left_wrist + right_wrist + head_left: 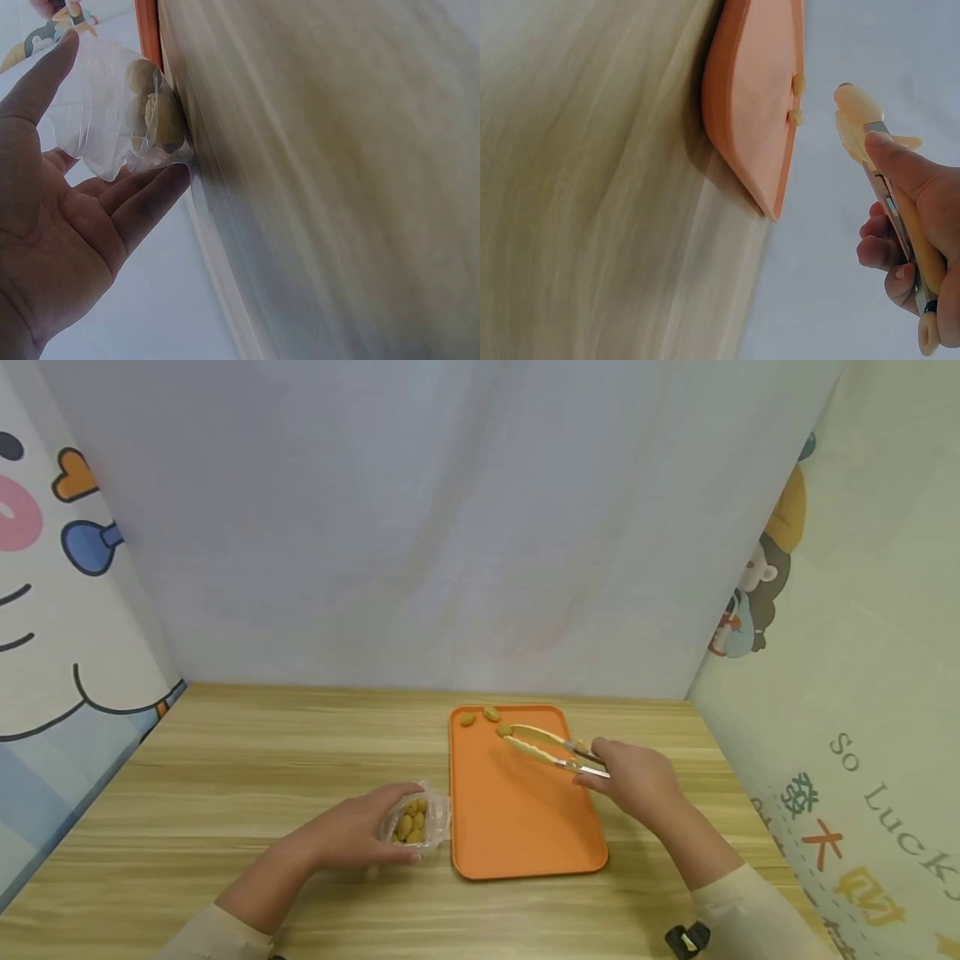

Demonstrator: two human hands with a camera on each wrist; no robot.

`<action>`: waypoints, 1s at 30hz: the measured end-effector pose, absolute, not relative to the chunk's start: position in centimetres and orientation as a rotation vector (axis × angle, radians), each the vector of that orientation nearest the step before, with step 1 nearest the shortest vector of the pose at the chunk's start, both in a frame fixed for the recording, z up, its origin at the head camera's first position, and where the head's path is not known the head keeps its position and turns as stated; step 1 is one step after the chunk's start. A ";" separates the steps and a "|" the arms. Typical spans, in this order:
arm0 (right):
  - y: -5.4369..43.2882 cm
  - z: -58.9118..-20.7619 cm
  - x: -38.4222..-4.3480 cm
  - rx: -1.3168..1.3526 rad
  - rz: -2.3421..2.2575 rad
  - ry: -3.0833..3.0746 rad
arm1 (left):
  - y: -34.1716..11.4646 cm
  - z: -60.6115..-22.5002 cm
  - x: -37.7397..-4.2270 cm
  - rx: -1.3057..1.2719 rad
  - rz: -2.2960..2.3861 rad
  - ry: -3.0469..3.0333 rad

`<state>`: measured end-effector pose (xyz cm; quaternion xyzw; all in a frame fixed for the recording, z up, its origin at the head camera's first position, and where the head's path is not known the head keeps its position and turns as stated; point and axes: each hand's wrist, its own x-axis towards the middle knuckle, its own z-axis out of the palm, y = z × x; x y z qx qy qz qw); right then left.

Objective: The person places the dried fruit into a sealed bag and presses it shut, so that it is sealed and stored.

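Note:
My right hand (pixel 637 777) grips a pair of tongs (pixel 534 750) with cream tips and metal arms. Between the tips, over the far part of an orange tray (pixel 517 827), is a yellow-brown oval piece (pixel 504 730). Two similar pieces, one of them a lumpy oval (pixel 491 714), lie by the tray's far left corner. My left hand (pixel 360 831) holds a clear plastic bag (pixel 438 822) beside the tray's left edge, thumb and fingers on opposite sides. Several yellow-brown pieces (pixel 163 120) sit inside the bag. In the right wrist view, the tongs (pixel 889 191) run along my right palm.
The tray lies on a wood-grain table (pixel 285 735). Behind it hangs a pale curtain (pixel 375 527). Printed cloths stand at both sides, one with cartoon shapes (pixel 75 610), the other with lettering (pixel 862 810).

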<state>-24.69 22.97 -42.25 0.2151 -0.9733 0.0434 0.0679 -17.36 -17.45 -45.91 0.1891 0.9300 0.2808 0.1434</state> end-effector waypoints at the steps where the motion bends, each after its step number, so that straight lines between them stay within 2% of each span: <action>1: 23.0 -42.1 -24.5 0.659 0.132 -2.920 | -17.4 -45.9 -17.3 0.545 0.807 2.683; 19: 22.3 -40.5 -20.3 0.818 0.141 -2.733 | -17.4 -45.7 -17.3 0.541 0.805 2.681; 30: 21.0 -40.4 -18.4 1.049 0.100 -2.441 | -17.4 -45.4 -17.2 0.537 0.816 2.670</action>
